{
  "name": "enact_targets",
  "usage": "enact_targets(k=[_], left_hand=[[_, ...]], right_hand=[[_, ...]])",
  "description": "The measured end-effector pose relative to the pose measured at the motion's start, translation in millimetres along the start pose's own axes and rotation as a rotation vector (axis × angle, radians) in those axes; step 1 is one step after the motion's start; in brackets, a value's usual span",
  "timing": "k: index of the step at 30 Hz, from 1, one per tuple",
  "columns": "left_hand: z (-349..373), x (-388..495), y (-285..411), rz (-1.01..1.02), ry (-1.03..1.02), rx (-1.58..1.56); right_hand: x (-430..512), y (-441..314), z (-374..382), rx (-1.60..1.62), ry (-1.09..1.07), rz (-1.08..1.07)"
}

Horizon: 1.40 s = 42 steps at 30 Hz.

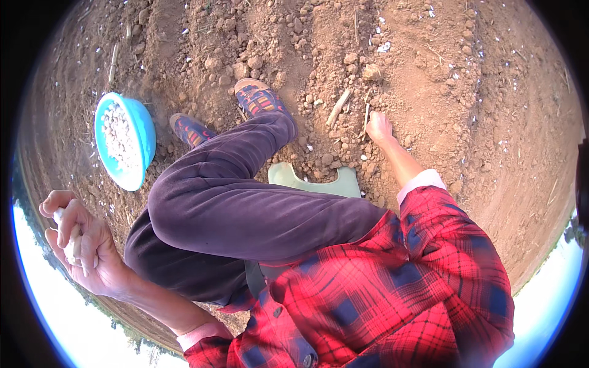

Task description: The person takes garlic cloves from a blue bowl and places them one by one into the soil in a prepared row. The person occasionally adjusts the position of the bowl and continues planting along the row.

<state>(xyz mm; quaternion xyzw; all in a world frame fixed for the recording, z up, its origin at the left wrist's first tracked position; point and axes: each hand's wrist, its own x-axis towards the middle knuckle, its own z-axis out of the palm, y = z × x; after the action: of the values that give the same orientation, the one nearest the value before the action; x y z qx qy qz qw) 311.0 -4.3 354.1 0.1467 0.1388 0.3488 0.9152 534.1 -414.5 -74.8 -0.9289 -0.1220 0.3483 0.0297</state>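
Note:
My left hand (83,246), raised at the lower left of the head view, has its fingers curled round several pale garlic cloves (72,248). My right hand (380,126) is down at the soil, its fingertips against the loose earth beside a thin dry stalk (366,120). Whether it holds anything is hidden. A blue plastic basin (148,133) stands tilted in view on the soil at the left, with many whitish cloves (120,133) in it.
A pale green plastic stool (306,184) is partly under my leg. Near my shoes (262,99) lie clods (241,71) and a thick dry stalk (338,108). White bits (384,47) are scattered over the furrowed soil.

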Motion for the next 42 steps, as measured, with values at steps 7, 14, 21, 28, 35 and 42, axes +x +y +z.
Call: enact_targets(k=[7, 14, 21, 28, 35, 42], left_hand=[[-15.8, 6.6, 40.5, -0.007, -0.018, 0.023], [-27.8, -1.1, 62.7, 0.041, -0.033, -0.05], [-29.2, -2.9, 66.9, 0.076, -0.1, -0.109], [-47.4, 2.2, 82.1, 0.171, -0.075, -0.138], [-71.7, 11.9, 96.0, 0.067, -0.079, -0.072], [-46.4, 2.8, 38.4, 0.083, 0.006, -0.109]], right_hand=[[22.1, -10.7, -65.5, 0.116, 0.727, -0.378], [89.7, -34.9, -91.4, 0.006, 0.259, -0.276], [1.5, 30.2, -130.2, 0.395, 0.576, -0.49], [-73.0, 141.4, -190.2, 0.319, 0.944, -0.236], [-10.4, 195.6, -158.9, 0.064, 0.853, -0.213], [-45.4, 164.0, -205.6, 0.01, 0.932, -0.222]])
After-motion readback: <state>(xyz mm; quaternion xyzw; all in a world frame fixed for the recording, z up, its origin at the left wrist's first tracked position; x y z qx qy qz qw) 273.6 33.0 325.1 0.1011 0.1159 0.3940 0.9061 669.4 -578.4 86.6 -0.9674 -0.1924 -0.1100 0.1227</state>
